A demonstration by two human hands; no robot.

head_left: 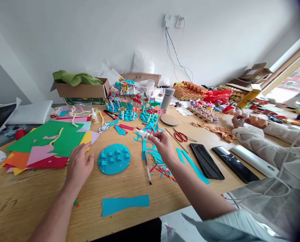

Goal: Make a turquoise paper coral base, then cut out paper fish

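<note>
My right hand [162, 144] is closed around a small white glue bottle [143, 134], held tilted above the table with its nozzle toward the left. My left hand [79, 161] holds nothing; its fingers are apart over the table, just left of a blue oval paper base [114, 167]. Curved blue paper loops stand in rows on that base, and small white dots show on its surface. Nearer to me lie blue paper strips [125, 204]. A pen [148, 169] rests between the base and a heap of thin paper scraps [162, 164].
Coloured paper sheets [39, 134] pile up at left. Finished blue paper models [128, 114] and a grey tumbler [167, 98] stand behind. Red scissors [180, 136], a black phone case [205, 161] and a phone [234, 164] lie at right. Another person's hands [238, 121] work beyond.
</note>
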